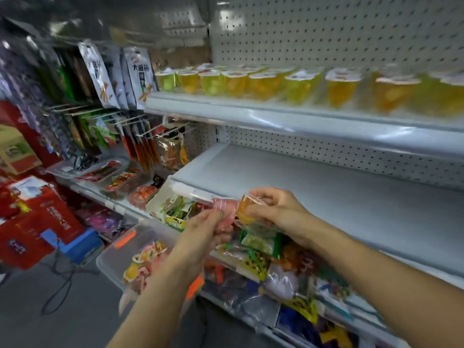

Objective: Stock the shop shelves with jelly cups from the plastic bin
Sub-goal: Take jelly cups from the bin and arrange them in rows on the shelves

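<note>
Jelly cup [225, 209], glossy pink, clamped in left hand [200, 231] grip; orange cup [244, 210] clamped in right hand [277, 209].

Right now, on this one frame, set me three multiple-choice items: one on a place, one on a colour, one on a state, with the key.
1. Where is the plastic bin?
A. on the upper shelf
B. low beside the shelving, under the left arm
C. on the middle shelf

2. What colour is the jelly cup in the right hand?
A. orange
B. blue
C. black

3. What is the left hand doing?
A. hanging idle
B. gripping a pink jelly cup
C. pressing on the bin lid

Key:
1 B: the bin shows beneath the left forearm, with cups inside.
2 A: the cup between the fingers is orange.
3 B: the fingers curl round the pink cup.
</note>
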A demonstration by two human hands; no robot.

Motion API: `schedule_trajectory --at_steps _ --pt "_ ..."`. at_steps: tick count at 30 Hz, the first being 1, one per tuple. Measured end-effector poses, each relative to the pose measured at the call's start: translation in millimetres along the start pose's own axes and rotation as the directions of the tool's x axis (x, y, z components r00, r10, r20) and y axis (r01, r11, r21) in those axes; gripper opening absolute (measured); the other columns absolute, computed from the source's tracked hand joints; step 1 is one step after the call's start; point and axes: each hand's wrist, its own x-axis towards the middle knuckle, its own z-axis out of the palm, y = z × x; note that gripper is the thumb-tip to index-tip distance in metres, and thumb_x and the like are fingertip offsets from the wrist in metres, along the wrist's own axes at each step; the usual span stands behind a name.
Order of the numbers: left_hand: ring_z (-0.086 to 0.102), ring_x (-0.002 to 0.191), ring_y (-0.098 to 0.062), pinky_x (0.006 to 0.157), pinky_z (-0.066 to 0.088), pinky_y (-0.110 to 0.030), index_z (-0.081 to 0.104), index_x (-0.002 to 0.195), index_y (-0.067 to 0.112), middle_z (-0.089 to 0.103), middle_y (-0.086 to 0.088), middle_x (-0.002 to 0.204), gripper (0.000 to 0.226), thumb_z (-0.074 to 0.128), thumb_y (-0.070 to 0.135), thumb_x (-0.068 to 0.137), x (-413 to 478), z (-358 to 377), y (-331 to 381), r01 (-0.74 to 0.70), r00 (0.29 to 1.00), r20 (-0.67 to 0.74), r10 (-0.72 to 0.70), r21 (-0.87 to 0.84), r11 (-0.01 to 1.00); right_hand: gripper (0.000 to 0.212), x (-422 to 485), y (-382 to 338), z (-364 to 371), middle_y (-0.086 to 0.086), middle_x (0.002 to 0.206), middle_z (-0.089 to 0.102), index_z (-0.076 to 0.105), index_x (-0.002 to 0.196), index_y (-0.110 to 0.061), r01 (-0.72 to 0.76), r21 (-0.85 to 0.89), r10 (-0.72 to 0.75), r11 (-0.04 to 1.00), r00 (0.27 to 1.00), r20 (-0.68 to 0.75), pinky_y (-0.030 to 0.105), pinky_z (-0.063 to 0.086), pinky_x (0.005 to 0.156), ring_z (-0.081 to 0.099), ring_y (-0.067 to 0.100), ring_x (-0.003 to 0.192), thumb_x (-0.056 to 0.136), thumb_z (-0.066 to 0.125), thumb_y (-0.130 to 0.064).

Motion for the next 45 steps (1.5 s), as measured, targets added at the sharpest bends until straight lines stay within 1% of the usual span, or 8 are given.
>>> schedule_trajectory --at_steps 3,8,12,17,21,29,36,45 --pt "0.059 0.068 -0.014 0.074 0.048 -0.031 0.071 0.084 0.007 0.069 -0.008 0.078 0.014 0.061 0.014 0.091 -30.3 49.7 12.0 -0.05 0.998 0.03 0.05 0.022 0.998 0.039 -47.2 -16.7 -46.7 0.006 0.106 0.07 0.064 0.116 -0.017 0.061 -0.05 -0.062 0.997 0.998 -0.002 0.018 0.047 0.059 0.062 0.01 0.077 0.079 0.077 -0.015" --pt "0.062 0.063 -0.014 0.057 0.053 -0.021 0.066 0.101 0.004 0.068 -0.012 0.08 0.013 0.063 0.008 0.089 -68.4 129.4 33.8 -0.13 0.983 0.131 0.127 0.018 0.991 0.04 -112.6 -39.2 -119.0 0.006 0.103 0.071 0.061 0.116 -0.018 0.167 -0.104 -0.175 0.98 0.983 -0.065 0.027 0.052 0.066 0.063 0.01 0.075 0.08 0.078 -0.019" --pt "0.063 0.071 -0.025 0.063 0.058 -0.027 0.055 0.116 0.01 0.069 -0.007 0.081 0.031 0.064 0.002 0.087 -84.7 194.0 58.1 -0.245 0.955 0.176 0.241 0.005 0.969 0.034 -149.3 -59.8 -170.8 0.009 0.102 0.069 0.058 0.109 -0.018 0.2 -0.148 -0.224 0.969 0.959 -0.171 0.028 0.051 0.064 0.065 0.014 0.078 0.081 0.077 -0.025" --pt "0.063 0.071 -0.019 0.069 0.057 -0.031 0.061 0.113 0.009 0.068 -0.008 0.09 0.028 0.066 0.007 0.085 -90.1 261.3 88.1 -0.356 0.906 0.28 0.319 0.094 0.93 0.031 -177.5 -83.8 -222.3 0.005 0.084 0.069 0.061 0.107 -0.013 0.223 -0.171 -0.271 0.96 0.898 -0.348 0.025 0.046 0.055 0.056 0.001 0.051 0.081 0.076 -0.026" --pt "0.057 0.069 -0.013 0.06 0.046 -0.023 0.06 0.115 0.017 0.067 -0.004 0.093 0.034 0.072 0.016 0.083 -77.5 297.7 107.3 -0.455 0.871 0.319 0.374 0.233 0.859 0.036 -180.7 -98.7 -259.0 0.006 0.092 0.07 0.06 0.108 -0.015 0.193 -0.268 -0.298 0.944 0.848 -0.438 0.025 0.046 0.054 0.06 0.008 0.062 0.079 0.077 -0.029" --pt "0.057 0.073 -0.018 0.071 0.051 -0.031 0.056 0.116 0.014 0.066 -0.006 0.098 0.045 0.077 0.01 0.076 -40.3 334.3 136.4 -0.544 0.825 0.324 0.463 0.239 0.804 0.043 -139.3 -112.2 -332.6 0.002 0.107 0.063 0.051 0.103 -0.02 0.064 -0.37 -0.309 0.927 0.69 -0.654 0.035 0.053 0.082 0.061 0.018 0.092 0.072 0.081 -0.021" --pt "0.062 0.083 -0.02 0.088 0.054 -0.04 0.058 0.114 0.017 0.066 -0.003 0.097 0.047 0.081 0.015 0.073 -13.0 346.9 149.9 -0.6 0.79 0.359 0.497 0.288 0.746 0.042 -95.0 -100.7 -346.1 0.002 0.102 0.064 0.056 0.107 -0.014 -0.083 -0.458 -0.282 0.885 0.687 -0.67 0.018 0.04 0.051 0.059 0.015 0.08 0.073 0.079 -0.024" --pt "0.065 0.089 -0.02 0.09 0.055 -0.04 0.051 0.119 0.017 0.065 0.0 0.099 0.061 0.085 0.019 0.069 6.7 345.7 158.6 -0.589 0.796 0.366 0.482 0.284 0.757 0.035 -73.1 -101.0 -349.8 0.001 0.097 0.063 0.053 0.101 -0.019 -0.077 -0.455 -0.285 0.887 0.684 -0.671 0.02 0.041 0.052 0.06 0.016 0.078 0.077 0.078 -0.019"
